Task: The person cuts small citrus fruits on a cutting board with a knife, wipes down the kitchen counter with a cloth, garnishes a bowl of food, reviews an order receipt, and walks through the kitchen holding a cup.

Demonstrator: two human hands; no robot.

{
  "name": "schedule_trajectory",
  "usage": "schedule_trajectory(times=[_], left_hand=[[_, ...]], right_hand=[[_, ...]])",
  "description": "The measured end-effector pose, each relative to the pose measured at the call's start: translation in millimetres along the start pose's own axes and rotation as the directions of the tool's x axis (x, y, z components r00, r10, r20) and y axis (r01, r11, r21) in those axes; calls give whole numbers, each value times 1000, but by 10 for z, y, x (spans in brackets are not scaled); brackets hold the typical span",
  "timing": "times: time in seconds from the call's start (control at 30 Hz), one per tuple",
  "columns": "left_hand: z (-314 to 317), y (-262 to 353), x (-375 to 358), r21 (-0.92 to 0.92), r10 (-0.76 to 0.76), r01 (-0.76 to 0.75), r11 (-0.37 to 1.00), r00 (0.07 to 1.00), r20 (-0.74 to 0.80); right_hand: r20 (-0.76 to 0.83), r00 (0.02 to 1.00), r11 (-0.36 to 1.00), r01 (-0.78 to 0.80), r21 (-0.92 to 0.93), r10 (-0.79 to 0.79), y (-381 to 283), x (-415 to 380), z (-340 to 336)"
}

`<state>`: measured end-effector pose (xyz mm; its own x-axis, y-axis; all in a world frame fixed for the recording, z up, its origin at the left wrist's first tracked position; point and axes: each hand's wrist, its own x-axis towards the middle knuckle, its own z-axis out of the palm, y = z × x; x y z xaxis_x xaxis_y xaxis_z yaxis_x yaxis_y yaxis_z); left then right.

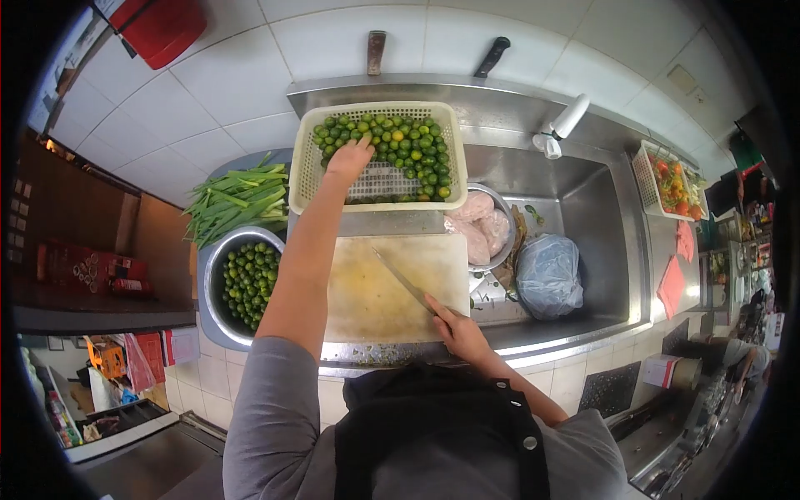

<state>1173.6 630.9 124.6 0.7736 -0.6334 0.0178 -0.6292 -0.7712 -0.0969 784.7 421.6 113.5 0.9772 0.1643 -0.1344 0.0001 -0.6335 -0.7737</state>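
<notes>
My left hand [353, 157] reaches into a cream plastic basket [457, 158] at the back of the counter. Its fingers curl down among small green limes [421, 143], a few of them yellowish; what the fingertips hold is hidden. My right hand [460, 331] grips a knife [402, 278] by its handle. The blade lies low over the stained cutting board [367, 292], its tip pointing to the back left. To the left of the board stands a metal bowl [208, 282] with many more limes in it.
Green leafy stalks [242, 196] lie behind the bowl. In the sink [596, 200] are a bowl of raw meat [482, 225] and a tied plastic bag [550, 275], with a white tap [567, 125] behind. A vegetable basket [646, 185] stands at right. Two knives hang along the back ledge.
</notes>
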Motion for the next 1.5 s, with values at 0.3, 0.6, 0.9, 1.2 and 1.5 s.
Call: schedule_trajectory(times=[0.3, 0.6, 0.9, 1.2, 1.5], left_hand=[[159, -24, -100, -124, -192, 198, 972, 979, 63], [327, -127, -140, -360, -207, 104, 927, 943, -262], [-698, 901, -1514, -987, -551, -158, -31, 827, -115], [115, 1814, -3018, -879, -515, 101, -466, 778, 362], [-276, 1928, -2846, -953, -513, 17, -303, 839, 178]], right_hand=[[-25, 999, 1000, 23, -17, -23, -9, -30, 12], [28, 997, 998, -66, -13, 66, -60, -71, -57], [35, 997, 997, -64, -37, 65, 68, -93, 48], [0, 1000, 1000, 8, -9, -8, 123, -60, 63], [-45, 993, 994, 112, 19, -111, 84, -53, 55]])
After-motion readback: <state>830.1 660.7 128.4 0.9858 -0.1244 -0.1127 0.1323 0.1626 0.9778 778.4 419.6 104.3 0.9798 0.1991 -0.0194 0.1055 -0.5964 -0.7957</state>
